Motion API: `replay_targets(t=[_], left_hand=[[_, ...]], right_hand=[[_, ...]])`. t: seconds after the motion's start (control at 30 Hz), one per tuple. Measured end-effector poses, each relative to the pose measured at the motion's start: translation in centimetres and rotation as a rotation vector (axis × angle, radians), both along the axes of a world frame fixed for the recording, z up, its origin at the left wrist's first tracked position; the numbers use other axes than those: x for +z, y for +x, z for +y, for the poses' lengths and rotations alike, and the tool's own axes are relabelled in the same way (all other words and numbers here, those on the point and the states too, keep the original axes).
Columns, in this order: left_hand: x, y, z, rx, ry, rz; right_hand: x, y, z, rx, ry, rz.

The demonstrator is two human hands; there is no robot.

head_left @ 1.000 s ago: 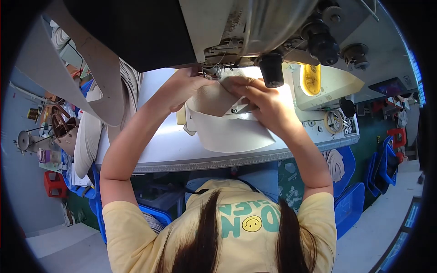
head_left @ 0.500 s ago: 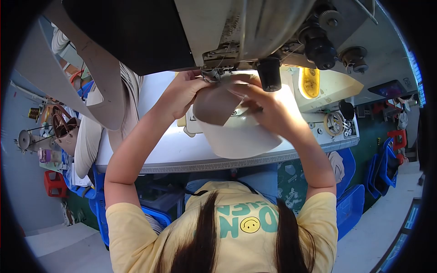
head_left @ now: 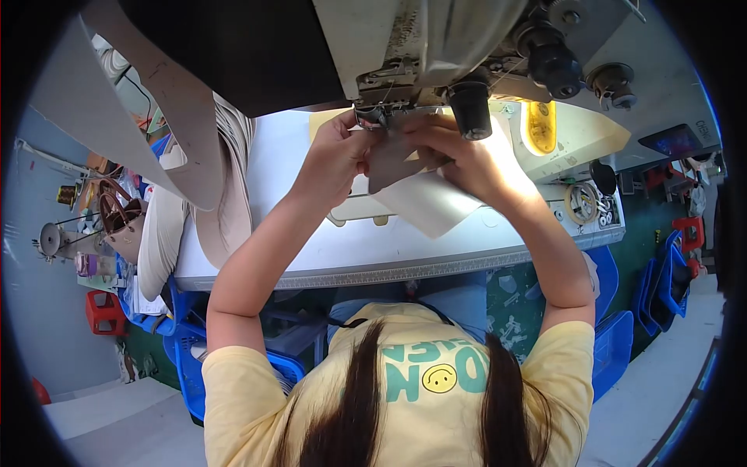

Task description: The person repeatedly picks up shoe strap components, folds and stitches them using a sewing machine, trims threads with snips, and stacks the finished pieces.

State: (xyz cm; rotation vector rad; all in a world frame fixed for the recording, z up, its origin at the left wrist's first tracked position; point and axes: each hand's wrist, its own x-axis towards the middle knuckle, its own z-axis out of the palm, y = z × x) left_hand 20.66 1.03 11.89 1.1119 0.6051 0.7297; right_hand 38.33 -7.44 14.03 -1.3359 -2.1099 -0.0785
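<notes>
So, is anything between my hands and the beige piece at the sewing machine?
Nothing visible: the left hand and right hand both touch the beige piece, below the sewing machine. Its black knob isn't between them and it.

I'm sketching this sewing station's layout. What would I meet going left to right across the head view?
Brown handbag → stack of beige strips → left hand → beige piece → right hand → tape roll → red stool.
</notes>
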Motion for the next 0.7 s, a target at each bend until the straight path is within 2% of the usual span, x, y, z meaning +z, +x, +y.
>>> replay_targets(t=[0.07,0.3,0.43,0.7], left_hand=[[0.1,-0.3,-0.4,0.009,0.03,0.025],[0.8,0.0,-0.9,0.032,0.046,0.059],[0.7,-0.3,-0.7,0.009,0.083,0.092],[1.2,0.0,-0.7,0.007,0.003,0.033]], right_hand=[[-0.4,1.1,0.8,0.079,0.016,0.059],[-0.6,1.4,0.9,0.076,0.099,-0.002],[-0.7,1.6,1.2,0.093,0.021,0.044],[-1.4,1.8,1.7,0.102,0.089,0.048]])
